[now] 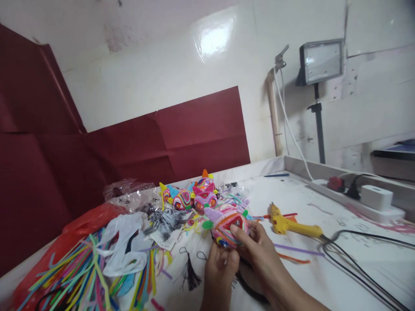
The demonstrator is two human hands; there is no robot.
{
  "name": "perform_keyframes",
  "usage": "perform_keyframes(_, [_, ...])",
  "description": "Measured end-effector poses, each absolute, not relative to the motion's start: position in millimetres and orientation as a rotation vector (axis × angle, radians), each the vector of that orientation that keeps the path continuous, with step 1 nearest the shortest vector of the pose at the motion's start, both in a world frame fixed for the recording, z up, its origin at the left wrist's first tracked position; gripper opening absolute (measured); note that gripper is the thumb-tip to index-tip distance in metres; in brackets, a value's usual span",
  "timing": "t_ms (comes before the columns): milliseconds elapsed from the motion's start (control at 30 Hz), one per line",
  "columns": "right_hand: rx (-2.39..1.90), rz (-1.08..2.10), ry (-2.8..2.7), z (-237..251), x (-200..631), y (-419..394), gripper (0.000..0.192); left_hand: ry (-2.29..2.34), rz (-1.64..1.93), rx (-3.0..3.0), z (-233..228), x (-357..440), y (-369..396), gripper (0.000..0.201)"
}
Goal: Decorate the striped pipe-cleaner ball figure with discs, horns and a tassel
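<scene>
A white desk (324, 276) carried the clutter. At about nine o'clock lay a heap of coloured pipe cleaners (81, 272) beside a red plastic bag (78, 229) and a white plastic bag (125, 250). Toward twelve o'clock sat finished woven ornaments (194, 194), with clear wrappers (129, 194) to their left. A black tassel (189, 274) lay near six o'clock. At three o'clock rested a yellow glue gun (292, 224) with black cables (356, 259); beyond it, a power strip (356, 198). Dark red paper (162, 138) covered the wall, and a lamp on a stand (320, 62) stood at two o'clock
</scene>
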State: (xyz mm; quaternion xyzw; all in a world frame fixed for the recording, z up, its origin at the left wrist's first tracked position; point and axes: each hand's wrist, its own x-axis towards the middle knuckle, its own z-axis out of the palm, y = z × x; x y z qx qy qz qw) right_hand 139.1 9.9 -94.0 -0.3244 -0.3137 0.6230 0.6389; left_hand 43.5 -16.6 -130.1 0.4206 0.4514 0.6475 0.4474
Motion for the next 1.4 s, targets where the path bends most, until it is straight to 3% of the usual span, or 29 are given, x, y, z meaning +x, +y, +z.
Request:
perform_keyframes(167, [-0.76,1.46,-0.752,-90.8,141.8,5.7,0.06,1.111,1.635,1.041,-130.1,44.3,-17.8,0.084])
perform_keyframes(433, [-0.78,1.408,-0.796,-97.5,137.3,4.4,0.06,1.023,1.766,0.971,-129.9,46.6,-16.5,0.07])
perform_keyframes(967, [-0.715,1.367,-0.955,-91.6,133.1,-3.9,0.059,1.042,1.777,0.838,-120.3,38.7,-16.9,0.062])
perform_keyframes(1400, [-0.68,1.509,-0.987,-86.8,133.3,-9.6,0.074,0.992,1.738,0.899,-110.6,28.3,-20.9,0.043])
